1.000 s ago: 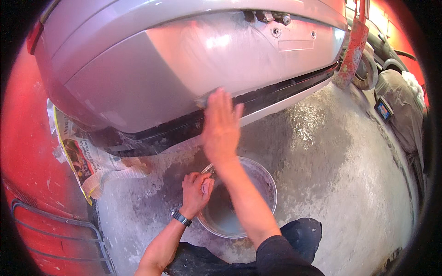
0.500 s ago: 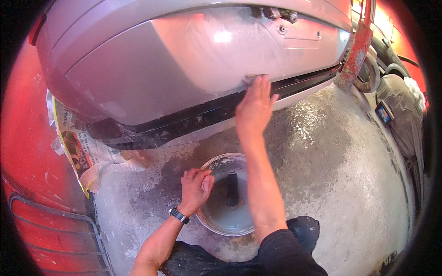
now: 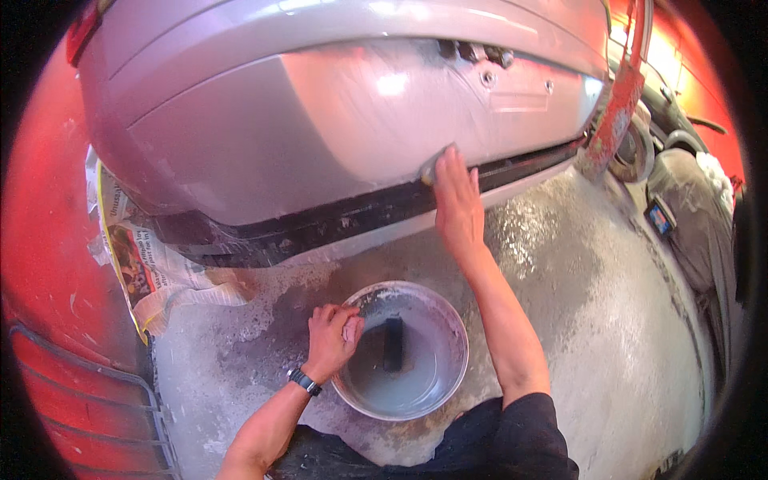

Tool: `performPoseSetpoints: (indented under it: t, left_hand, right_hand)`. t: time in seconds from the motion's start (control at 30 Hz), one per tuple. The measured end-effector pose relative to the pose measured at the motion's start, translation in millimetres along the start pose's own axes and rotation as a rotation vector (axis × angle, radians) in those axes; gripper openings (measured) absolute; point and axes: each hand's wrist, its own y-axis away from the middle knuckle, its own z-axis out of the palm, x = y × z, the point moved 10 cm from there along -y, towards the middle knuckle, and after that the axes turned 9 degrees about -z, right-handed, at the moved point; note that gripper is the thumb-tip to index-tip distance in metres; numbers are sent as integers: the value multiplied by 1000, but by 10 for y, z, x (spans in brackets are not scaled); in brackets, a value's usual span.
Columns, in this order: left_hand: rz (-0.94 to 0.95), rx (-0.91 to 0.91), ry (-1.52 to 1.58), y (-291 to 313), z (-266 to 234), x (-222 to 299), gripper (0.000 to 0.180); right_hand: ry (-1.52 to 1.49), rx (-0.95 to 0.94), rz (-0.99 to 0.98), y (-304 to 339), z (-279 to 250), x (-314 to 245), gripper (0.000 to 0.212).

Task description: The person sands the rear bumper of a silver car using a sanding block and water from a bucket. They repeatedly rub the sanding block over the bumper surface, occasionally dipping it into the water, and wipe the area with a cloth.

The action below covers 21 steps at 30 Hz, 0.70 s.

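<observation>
My right hand [image 3: 460,204] presses a piece of sandpaper [image 3: 430,171] flat against the lower edge of the silver car panel [image 3: 240,152], fingers stretched over it. Only the sandpaper's edge shows beside the fingertips. Pale, sanded-looking primer covers the panel's middle and right. By the left rim of a round bucket [image 3: 464,336], my left hand [image 3: 330,342] is closed around a small pinkish wad [image 3: 350,328] whose kind I cannot make out. Cloudy water and a dark rectangular block [image 3: 393,344] are in the bucket, which stands on the floor between my arms.
Newspaper sheets [image 3: 172,276] lie under the panel's left end. A red, paint-worn post [image 3: 612,128] rises at the right, near a grey-draped object [image 3: 680,188] with a small screen device [image 3: 662,216]. A metal rack [image 3: 88,392] stands at lower left. The concrete floor [image 3: 560,320] is wet in patches.
My right hand with the sandpaper has moved slightly down along the panel's lower edge, its forearm swinging right and uncovering more of the bucket. My left hand stays at the rim.
</observation>
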Motion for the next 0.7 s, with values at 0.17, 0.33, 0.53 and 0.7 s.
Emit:
performPoseSetpoints:
  t: [0.17, 0.33, 0.53, 0.7]
  left_hand:
    - [-10, 8, -23, -31, -18, 32, 24]
    - [-23, 33, -54, -43, -74, -37, 24]
    - [-17, 8, -49, 13, 53, 28, 24]
    - [-23, 8, -80, -17, -46, -6, 24]
  right_hand:
    - [-270, 81, -253, -532, 75, -585, 65]
    - [-375, 6, -337, -642, 110, -684, 68]
    - [-307, 105, -303, -545, 166, -836, 69]
    - [-603, 340, -23, -1050, 22, -1212, 67]
